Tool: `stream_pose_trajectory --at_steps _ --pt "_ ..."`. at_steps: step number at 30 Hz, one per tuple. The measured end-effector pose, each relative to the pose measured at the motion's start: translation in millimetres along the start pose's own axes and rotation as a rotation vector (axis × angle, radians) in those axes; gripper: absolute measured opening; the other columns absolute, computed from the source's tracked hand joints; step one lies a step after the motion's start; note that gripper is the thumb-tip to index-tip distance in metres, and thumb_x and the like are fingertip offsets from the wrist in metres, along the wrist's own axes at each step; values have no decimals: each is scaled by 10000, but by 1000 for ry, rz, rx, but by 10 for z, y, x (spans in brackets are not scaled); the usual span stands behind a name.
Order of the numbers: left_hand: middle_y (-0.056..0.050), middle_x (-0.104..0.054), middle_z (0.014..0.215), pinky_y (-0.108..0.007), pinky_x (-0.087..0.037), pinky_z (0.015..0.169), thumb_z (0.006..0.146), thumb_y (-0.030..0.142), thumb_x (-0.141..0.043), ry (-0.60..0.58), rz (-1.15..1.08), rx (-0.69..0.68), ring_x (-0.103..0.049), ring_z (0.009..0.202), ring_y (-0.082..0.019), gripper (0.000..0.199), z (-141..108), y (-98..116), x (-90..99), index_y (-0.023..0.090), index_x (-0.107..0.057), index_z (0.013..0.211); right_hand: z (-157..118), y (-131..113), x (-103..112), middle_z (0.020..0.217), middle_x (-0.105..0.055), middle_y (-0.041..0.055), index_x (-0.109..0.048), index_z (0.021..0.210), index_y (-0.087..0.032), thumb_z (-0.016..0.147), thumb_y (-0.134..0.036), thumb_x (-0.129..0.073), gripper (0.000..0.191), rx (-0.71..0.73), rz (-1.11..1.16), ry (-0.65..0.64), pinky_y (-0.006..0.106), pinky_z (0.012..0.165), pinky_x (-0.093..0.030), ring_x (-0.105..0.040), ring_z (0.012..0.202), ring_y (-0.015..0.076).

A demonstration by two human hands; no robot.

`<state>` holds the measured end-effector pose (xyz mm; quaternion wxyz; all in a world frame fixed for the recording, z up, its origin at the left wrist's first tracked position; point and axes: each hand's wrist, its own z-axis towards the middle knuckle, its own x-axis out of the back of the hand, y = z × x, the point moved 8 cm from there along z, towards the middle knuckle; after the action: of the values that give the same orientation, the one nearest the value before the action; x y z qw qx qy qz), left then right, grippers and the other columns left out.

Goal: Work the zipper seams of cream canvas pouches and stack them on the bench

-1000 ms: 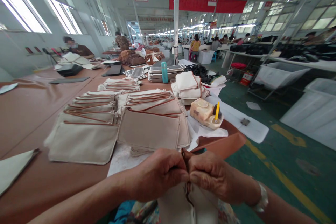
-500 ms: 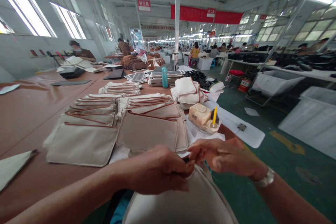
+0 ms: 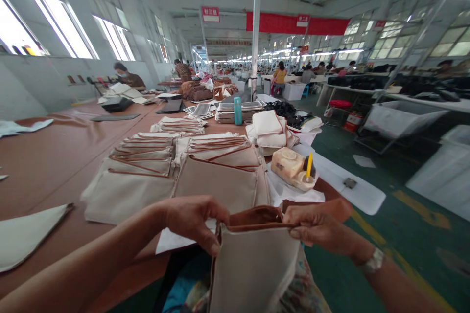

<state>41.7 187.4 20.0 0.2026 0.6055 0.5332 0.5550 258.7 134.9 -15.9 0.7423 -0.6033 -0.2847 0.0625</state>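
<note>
A beige fabric pouch (image 3: 253,269) with brown edging hangs upright over my lap, its top mouth spread apart and its brown lining showing. My left hand (image 3: 196,220) pinches the pouch's left top corner between thumb and fingers. At the opposite top corner, my right hand (image 3: 317,227) grips the brown-edged rim, the wrist wearing a metal watch. Just beyond my hands lie overlapping stacks of similar beige pouches (image 3: 216,183). The pouch's lower end runs out of view.
To the right of the stacks sit a cream plastic container (image 3: 288,161) and a yellow-handled tool (image 3: 309,165). Behind them are folded beige pieces (image 3: 266,124) and a teal bottle (image 3: 238,111). A beige panel (image 3: 31,234) lies at left on the brown table (image 3: 66,171).
My hands have moved apart to the pouch's two top corners. The pouch has turned upright and its mouth is now spread. The camera view has shifted slightly left.
</note>
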Motion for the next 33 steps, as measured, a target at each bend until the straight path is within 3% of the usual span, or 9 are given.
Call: stream_pose_trajectory --at_steps 2,4,6,9,12,16,21,25,33 --pt "-1 -674 783 -223 -450 735 631 633 -811 -6 -9 -27 -569 750 -172 528 111 154 -128 168 -754 874 29 -18 -41 871 -636 53 -698 893 -162 898 -407 -660 249 -39 -85 -17 306 745 -459 -575 789 190" --pt "8 -657 759 -218 -444 706 633 619 -817 -5 -25 -54 -549 733 -163 510 235 306 -248 168 -746 861 74 -211 -133 1019 -652 73 -677 1080 -181 911 -395 -647 274 -20 -68 -30 324 823 -458 -587 910 217" --pt "27 -632 738 -205 -428 667 635 600 -823 -1 -27 -72 -524 711 -147 488 323 413 -334 168 -737 845 121 -443 -276 1062 -638 70 -610 1200 -190 953 -404 -585 328 13 46 -61 308 809 -460 -582 928 208" --pt "60 -572 682 -179 -374 602 644 555 -835 50 -7 -62 -476 674 -117 440 357 461 -341 159 -711 792 178 -585 -496 944 -602 37 -599 1113 -166 935 -436 -608 323 33 145 -97 268 711 -438 -542 813 170" --pt "74 -528 634 -178 -322 546 641 510 -850 92 -6 0 -436 631 -99 417 319 389 -285 149 -682 762 207 -463 -571 902 -549 19 -578 942 -164 905 -440 -652 288 63 188 7 259 704 -412 -487 803 158" --pt "65 -515 686 -187 -307 550 672 483 -832 133 -73 31 -412 647 -100 421 301 295 -235 142 -683 868 183 -211 -560 835 -499 -3 -514 832 -183 916 -427 -637 286 39 176 140 244 650 -370 -432 748 142" --pt "50 -486 694 -202 -295 565 756 414 -754 151 -223 55 -380 651 -101 350 385 200 -269 107 -674 903 147 -131 -536 785 -484 -15 -534 832 -181 917 -432 -621 278 -1 159 158 251 626 -326 -402 710 138" --pt "43 -490 669 -213 -276 549 763 393 -723 136 -320 90 -374 620 -97 316 447 131 -319 97 -678 861 156 -36 -540 760 -484 -17 -560 812 -168 900 -429 -621 282 -60 299 170 253 604 -293 -387 685 134" --pt "52 -472 655 -214 -250 530 753 382 -720 160 -286 97 -360 612 -94 289 494 79 -340 112 -669 841 158 208 -571 755 -501 -6 -592 850 -167 864 -399 -604 232 -166 433 182 245 572 -263 -381 661 135"
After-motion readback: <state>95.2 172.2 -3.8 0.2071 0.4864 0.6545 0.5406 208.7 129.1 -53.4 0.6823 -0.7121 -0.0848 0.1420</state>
